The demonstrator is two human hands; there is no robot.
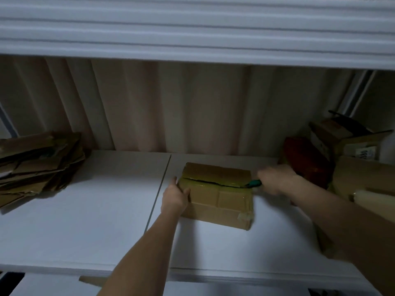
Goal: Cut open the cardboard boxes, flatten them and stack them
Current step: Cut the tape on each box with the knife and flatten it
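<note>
— Cardboard box [215, 194] at mid-table, on the white table [85, 210], just right of the seam between the two boards. Long axis running left to right, slightly skewed, far right corner turned away.

— Top?

— Taped shut, glossy. Dark slit along the centre seam, running with the long axis, open from the left end nearly to the right edge.

— Hands?

— Left hand [175, 196] at the box's left end, thumb on top, fingers wrapped over the near-left corner. Right hand [274, 178] blurred, curled round a green-handled cutter [255, 183], tip at the right end of the slit.

— Elsewhere on the table?

— Stack of flattened cardboard [38, 165] at far left, well apart from the box. At right, a red package [305, 160] behind the right hand, and a heap of uncut boxes [350, 150] beyond.

— Any writing?

— White label [364, 153] on one right-hand box, dark print, too small to read. Nothing legible on the centre box.

— Background?

— Pale curtain [192, 107] behind the table, white shelf edge [192, 39] overhead.
</note>
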